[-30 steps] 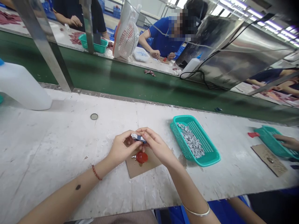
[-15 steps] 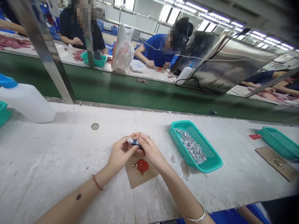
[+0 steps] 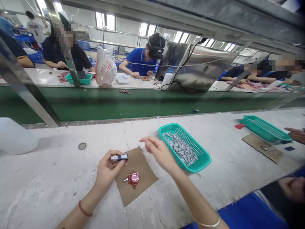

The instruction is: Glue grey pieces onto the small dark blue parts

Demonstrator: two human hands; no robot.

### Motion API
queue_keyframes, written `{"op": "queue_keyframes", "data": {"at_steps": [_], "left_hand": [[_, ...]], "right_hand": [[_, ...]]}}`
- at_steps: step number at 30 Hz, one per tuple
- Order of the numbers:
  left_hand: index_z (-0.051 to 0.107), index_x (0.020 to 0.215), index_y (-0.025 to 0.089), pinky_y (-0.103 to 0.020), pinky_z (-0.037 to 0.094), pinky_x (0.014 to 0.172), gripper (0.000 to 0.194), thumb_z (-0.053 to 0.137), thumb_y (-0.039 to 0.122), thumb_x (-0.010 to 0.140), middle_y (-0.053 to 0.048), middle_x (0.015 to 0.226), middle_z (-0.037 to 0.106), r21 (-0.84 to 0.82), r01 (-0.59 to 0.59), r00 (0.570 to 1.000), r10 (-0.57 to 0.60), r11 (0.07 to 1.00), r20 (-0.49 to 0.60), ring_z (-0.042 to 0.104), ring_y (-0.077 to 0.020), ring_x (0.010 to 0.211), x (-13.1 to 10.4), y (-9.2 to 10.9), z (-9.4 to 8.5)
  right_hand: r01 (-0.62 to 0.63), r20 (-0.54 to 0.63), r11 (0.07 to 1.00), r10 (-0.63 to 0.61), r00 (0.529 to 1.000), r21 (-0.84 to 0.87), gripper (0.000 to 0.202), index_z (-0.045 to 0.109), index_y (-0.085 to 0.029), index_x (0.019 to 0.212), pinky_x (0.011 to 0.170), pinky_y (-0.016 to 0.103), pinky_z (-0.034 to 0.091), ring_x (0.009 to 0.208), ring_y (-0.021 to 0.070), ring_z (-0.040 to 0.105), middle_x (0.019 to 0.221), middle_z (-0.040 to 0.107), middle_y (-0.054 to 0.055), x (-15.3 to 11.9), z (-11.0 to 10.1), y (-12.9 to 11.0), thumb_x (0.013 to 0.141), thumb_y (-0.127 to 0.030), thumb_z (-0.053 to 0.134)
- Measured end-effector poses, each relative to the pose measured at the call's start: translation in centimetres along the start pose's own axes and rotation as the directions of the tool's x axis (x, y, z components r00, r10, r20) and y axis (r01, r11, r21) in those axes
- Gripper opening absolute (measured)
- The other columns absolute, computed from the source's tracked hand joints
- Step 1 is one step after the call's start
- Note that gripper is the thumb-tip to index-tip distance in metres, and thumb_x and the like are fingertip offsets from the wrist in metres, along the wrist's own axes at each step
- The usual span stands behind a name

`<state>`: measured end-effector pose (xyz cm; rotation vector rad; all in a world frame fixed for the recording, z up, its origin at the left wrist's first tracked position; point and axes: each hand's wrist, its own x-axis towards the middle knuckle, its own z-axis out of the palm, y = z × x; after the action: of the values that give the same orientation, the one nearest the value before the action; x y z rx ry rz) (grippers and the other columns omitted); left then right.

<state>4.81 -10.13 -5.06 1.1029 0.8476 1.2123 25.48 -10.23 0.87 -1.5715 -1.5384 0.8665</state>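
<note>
The navy-and-white strip [image 3: 120, 157], perhaps folded fabric though too small to tell, should handle light and pliant, best pinched by its edges. The left hand [image 3: 106, 170] pinches it at the cardboard square's [image 3: 144, 184] upper-left edge; the right hand [image 3: 160, 153], earlier on it too, has moved to the square's right, fingers half-curled, apparently empty.

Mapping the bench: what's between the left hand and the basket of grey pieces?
In the head view, the cardboard and then the right hand.
</note>
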Motion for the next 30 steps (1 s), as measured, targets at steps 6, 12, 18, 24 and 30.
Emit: {"op": "queue_keyframes", "data": {"at_steps": [6,12,18,24,30], "left_hand": [[0.065,0.093,0.018,-0.030,0.062,0.065,0.029,0.077,0.036,0.074,-0.003,0.091,0.065,0.011,0.055,0.998,-0.055,0.998,-0.008,0.070,-0.0156,0.067,0.2,-0.1,-0.1],[0.077,0.090,0.018,-0.033,0.063,0.069,0.028,0.076,0.041,0.073,-0.005,0.085,0.066,0.032,0.022,1.000,-0.022,0.999,-0.022,0.068,-0.0177,0.072,0.6,-0.4,-0.2],[0.075,0.088,0.015,-0.032,0.062,0.065,0.033,0.078,0.043,0.070,-0.005,0.084,0.069,0.010,0.043,0.992,-0.041,0.999,-0.118,0.070,-0.0180,0.066,1.1,-0.4,-0.5],[0.071,0.092,0.013,-0.030,0.060,0.067,0.036,0.077,0.042,0.072,-0.006,0.087,0.070,-0.004,0.045,0.981,-0.045,0.999,-0.191,0.070,-0.0161,0.065,1.8,0.1,-1.0],[0.068,0.100,0.015,-0.028,0.059,0.072,0.038,0.075,0.042,0.073,-0.004,0.092,0.066,0.021,0.045,0.968,-0.038,0.999,-0.248,0.072,-0.0165,0.073,4.2,1.6,-2.7]], "right_hand": [[-0.237,-0.243,0.849,0.133,0.961,-0.473,0.027,0.073,-0.014,0.092,0.073,0.033,0.048,0.090,0.0269,0.067,0.100,0.073,0.014,3.2,-10.0,5.1,0.085,-0.029,0.052],[-0.216,-0.161,0.774,0.148,0.976,-0.595,0.016,0.075,-0.016,0.079,0.073,0.033,0.048,0.086,0.0286,0.069,0.089,0.076,0.012,4.2,-10.0,7.5,0.078,-0.020,0.060],[-0.211,-0.164,0.751,0.137,0.977,-0.626,0.011,0.072,-0.017,0.071,0.069,0.035,0.050,0.079,0.0305,0.069,0.080,0.075,0.012,4.4,-9.9,7.5,0.076,-0.021,0.062],[-0.224,-0.216,0.801,0.121,0.969,-0.555,0.009,0.067,-0.019,0.074,0.070,0.036,0.053,0.079,0.0289,0.070,0.080,0.074,0.010,4.0,-10.5,7.3,0.075,-0.028,0.065],[-0.046,-0.346,0.949,-0.069,0.936,-0.313,0.026,0.070,-0.024,0.090,0.075,0.040,0.054,0.085,0.0291,0.067,0.094,0.072,0.011,0.2,-8.9,4.2,0.083,-0.047,0.060]]}}
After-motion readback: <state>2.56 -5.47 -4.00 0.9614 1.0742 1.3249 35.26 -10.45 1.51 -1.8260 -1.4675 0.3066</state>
